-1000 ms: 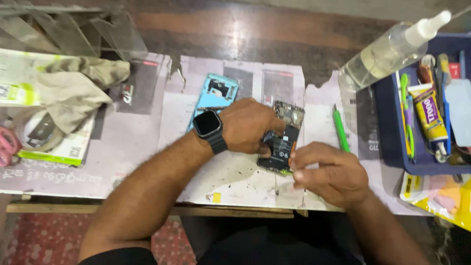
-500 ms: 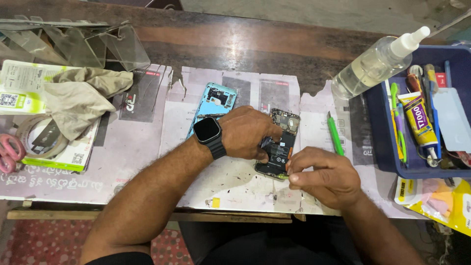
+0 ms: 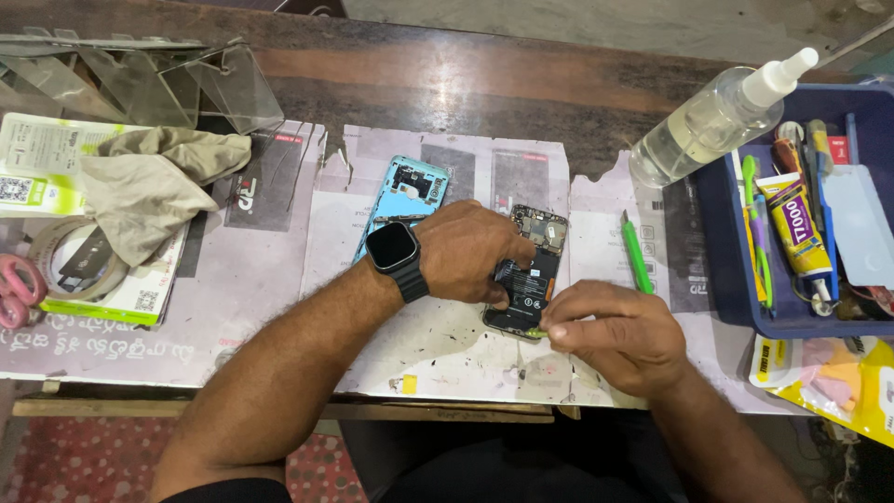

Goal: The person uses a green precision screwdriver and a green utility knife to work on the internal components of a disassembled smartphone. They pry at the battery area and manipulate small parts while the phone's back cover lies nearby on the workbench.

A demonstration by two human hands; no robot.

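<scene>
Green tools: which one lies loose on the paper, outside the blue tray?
The green pen-shaped tool, lying alone on the paper right of the opened phone. The other green tool lies inside the blue tray.

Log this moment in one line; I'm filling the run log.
left hand: steadies opened phone | right hand: pinches small green tool at phone's bottom edge | blue back cover: beside
</scene>
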